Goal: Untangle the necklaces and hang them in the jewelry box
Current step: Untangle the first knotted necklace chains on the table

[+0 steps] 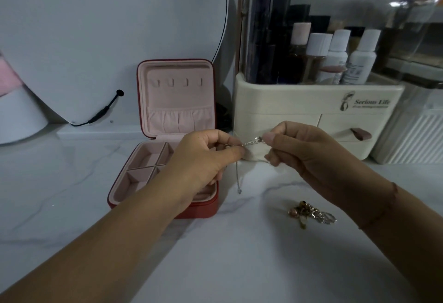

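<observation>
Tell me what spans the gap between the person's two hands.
In the head view, a short stretch of silver necklace runs between the left hand and right hand, both pinching it.

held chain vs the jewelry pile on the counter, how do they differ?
The silver chain is pinched taut between the left hand and the right hand, one end dangling; the pile lies bunched on the counter, untouched. The chain looks plain silver; the pile mixes gold, silver and pinkish beads. Both are outside the jewelry box.
</observation>
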Available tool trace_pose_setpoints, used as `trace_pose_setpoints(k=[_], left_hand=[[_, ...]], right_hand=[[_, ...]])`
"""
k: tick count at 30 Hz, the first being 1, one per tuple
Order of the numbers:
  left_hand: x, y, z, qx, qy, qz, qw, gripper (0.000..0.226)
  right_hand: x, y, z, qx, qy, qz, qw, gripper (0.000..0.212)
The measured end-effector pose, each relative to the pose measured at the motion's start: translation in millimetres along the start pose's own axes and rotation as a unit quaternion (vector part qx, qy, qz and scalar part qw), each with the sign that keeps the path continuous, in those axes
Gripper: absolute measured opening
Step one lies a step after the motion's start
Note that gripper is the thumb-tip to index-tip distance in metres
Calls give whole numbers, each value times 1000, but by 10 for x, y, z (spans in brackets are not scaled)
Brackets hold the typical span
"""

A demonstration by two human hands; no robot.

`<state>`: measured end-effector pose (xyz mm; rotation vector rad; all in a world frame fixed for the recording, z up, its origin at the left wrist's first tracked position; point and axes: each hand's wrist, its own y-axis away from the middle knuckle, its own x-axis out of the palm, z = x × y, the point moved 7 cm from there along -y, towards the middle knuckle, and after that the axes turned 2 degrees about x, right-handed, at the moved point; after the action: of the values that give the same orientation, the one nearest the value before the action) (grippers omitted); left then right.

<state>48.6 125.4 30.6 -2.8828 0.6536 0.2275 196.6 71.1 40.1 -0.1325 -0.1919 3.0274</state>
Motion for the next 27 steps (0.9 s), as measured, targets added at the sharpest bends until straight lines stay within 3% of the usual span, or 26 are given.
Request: trace_pose_setpoints(k=[6,17,21,27], left_hand=[[-15,1,-31,14,28,3,999,2],[-2,5,-50,10,70,48,996,23],[23,-15,-50,10,148,71,986,24],[-6,-66,-100,-9,315,112,943,19]], right_hand=[[-103,19,28,15,44,-25,999,25],[-162,38,61,30,54,-38,997,28],[-126,42,73,30,27,-13,999,32],[-119,47,57,48,54,20,997,40]])
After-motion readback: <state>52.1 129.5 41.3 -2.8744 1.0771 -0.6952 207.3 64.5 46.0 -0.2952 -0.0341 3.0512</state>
